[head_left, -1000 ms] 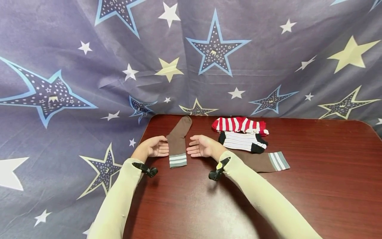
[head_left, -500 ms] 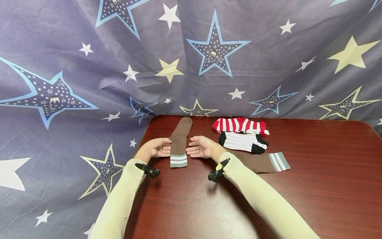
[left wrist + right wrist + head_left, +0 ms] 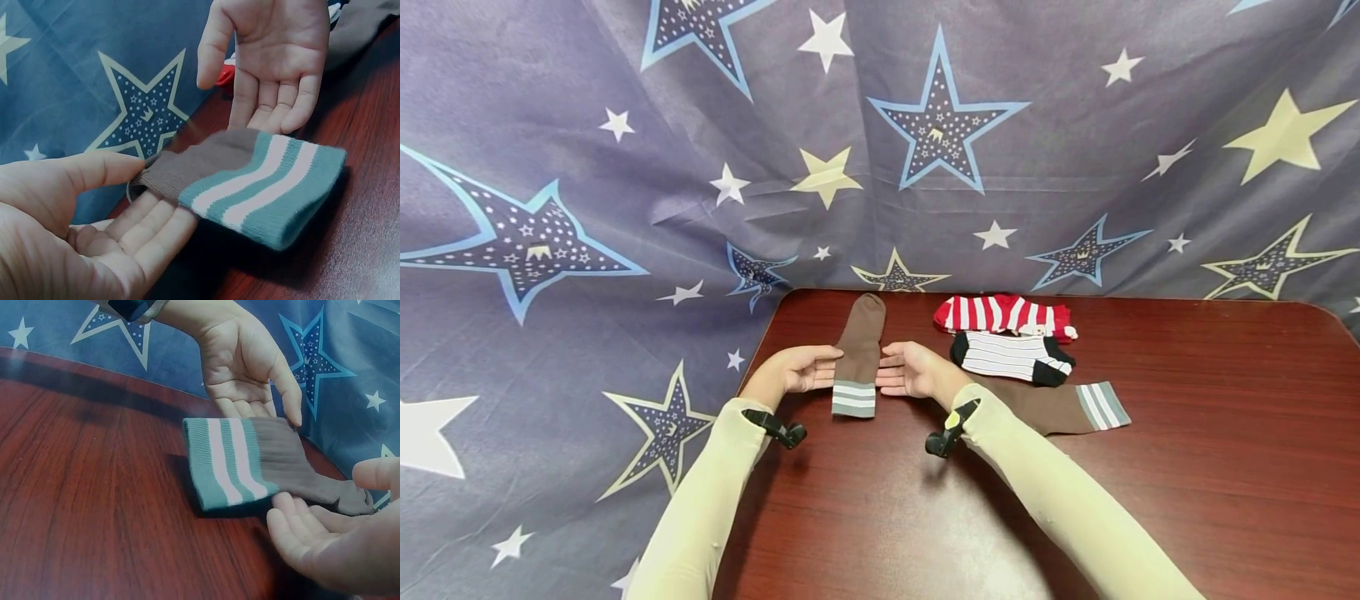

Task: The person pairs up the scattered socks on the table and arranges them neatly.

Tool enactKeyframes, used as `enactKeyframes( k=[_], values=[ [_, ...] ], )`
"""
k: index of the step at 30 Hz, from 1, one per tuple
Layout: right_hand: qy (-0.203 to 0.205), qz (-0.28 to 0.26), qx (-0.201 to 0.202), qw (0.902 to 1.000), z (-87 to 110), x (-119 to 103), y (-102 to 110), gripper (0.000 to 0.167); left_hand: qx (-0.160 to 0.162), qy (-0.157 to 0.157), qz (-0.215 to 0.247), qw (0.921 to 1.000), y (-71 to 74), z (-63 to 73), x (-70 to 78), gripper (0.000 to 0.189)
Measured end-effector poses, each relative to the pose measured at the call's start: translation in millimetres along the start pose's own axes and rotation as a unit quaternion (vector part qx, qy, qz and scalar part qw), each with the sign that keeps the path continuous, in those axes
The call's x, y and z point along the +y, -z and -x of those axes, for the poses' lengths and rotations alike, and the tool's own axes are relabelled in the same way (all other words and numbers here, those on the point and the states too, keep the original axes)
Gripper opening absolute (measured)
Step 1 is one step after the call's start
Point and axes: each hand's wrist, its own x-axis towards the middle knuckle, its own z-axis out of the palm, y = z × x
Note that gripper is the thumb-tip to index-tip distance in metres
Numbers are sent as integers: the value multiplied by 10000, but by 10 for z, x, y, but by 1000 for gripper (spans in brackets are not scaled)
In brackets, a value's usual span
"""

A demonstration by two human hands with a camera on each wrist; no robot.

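A brown sock [image 3: 859,340] with a grey-green cuff and two white stripes lies between my hands, its toe pointing to the back. My left hand [image 3: 797,369] pinches its left edge, thumb on top and straight fingers underneath, as the left wrist view shows. The cuff [image 3: 269,187] stands off the table, with a shadow beneath it. On the other side, my right hand [image 3: 917,371] has its palm turned toward the sock. Its straight fingertips reach under the right edge, while its thumb [image 3: 375,474] stays apart from the fabric.
A second brown sock [image 3: 1060,407] with a striped cuff lies right of my right hand, partly behind the wrist. Behind it are white socks [image 3: 1003,354] with black toes and red-and-white striped socks [image 3: 1000,315]. The wooden table [image 3: 865,508] meets a star-patterned cloth at its back and left.
My left hand has moved right, bringing the brown sock with it to the right hand's fingertips. The sock now lies straighter. My right hand has hardly moved.
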Motion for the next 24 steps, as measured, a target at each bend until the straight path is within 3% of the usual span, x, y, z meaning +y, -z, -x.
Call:
enactKeyframes(
  k=[8,12,15,18,21,24],
  values=[
    [80,117,15,9999,-10,-16,32,61,-88,-98,110,9999,-45,-20,-24,24],
    [155,119,48,9998,-16,-28,40,49,-41,-136,115,9998,-84,-32,-43,13],
    [181,145,-9,9997,-11,-34,40,38,83,-119,114,9998,-125,-39,-51,45],
    [202,176,-93,9996,-4,-35,49,39,169,-121,115,9997,-168,-44,-57,70],
    [259,227,-90,9994,-5,-34,66,46,184,-168,116,9996,-210,-58,-68,72],
    [363,317,42,9988,-13,-32,89,47,78,-238,107,9996,-232,-84,-86,62]
  ],
)
